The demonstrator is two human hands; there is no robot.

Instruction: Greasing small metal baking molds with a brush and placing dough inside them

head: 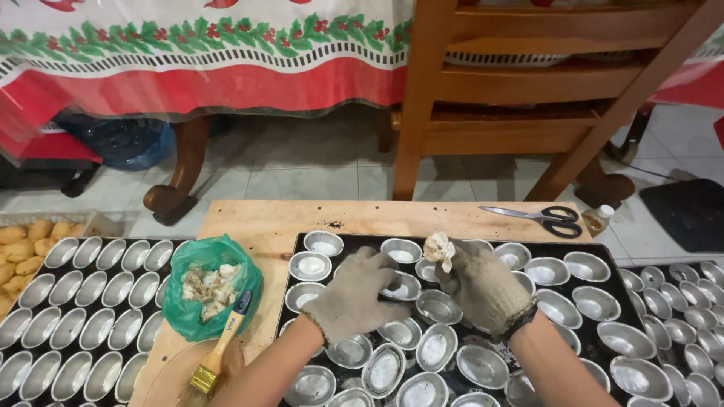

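My left hand (pixel 354 295), in a knitted work glove, rests over a small oval metal mould (pixel 403 286) on the black baking tray (pixel 592 249). My right hand (pixel 483 285), gloved the same way, pinches a greasy white wad (pixel 439 248) just above the moulds near the tray's far edge. Several oval moulds lie loose across the tray, their insides smeared white. Whether the left fingers grip the mould is hidden.
A green plastic bag (pixel 213 290) of white lumps sits on the wooden board (pixel 264 226), a yellow-handled brush (pixel 219 345) beside it. Scissors (pixel 539 217) and a small bottle (pixel 597 220) lie at the board's far right. Trays of moulds (pixel 75 316) flank both sides; a chair (pixel 528 98) stands ahead.
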